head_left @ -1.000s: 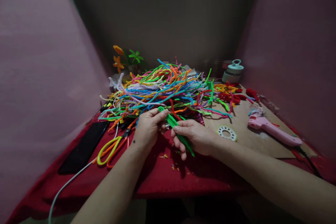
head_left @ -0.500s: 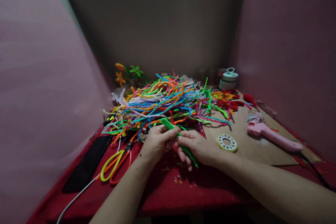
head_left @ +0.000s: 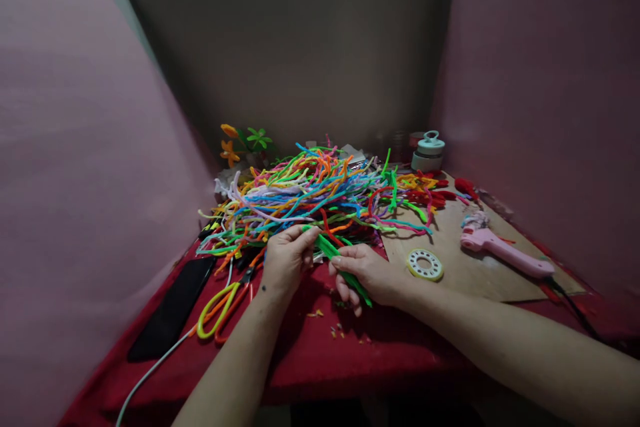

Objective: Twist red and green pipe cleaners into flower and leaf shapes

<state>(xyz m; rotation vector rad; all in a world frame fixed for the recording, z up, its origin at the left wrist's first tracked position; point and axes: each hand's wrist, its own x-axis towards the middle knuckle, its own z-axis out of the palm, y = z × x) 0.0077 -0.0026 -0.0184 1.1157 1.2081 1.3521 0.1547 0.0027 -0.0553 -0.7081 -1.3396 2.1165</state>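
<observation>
A flat strip of green pipe cleaners stretches slantwise between my two hands, above the front of the red cloth. My left hand pinches its upper left end between thumb and fingers. Lower down, my right hand grips the strip with thumb and forefinger, its other fingers curled beneath. The strip's lower tip sticks out below the right hand. Just behind both hands lies a big heap of pipe cleaners in many colours.
Left of my hands are yellow-and-orange-handled scissors, a black phone-like slab and a white cable. On the board at right lie a tape roll and a pink glue gun. A lidded jar stands behind.
My left hand has slid left to the strip's upper end, apart from my right hand. More of the green strip shows between them. The view has shifted slightly.
</observation>
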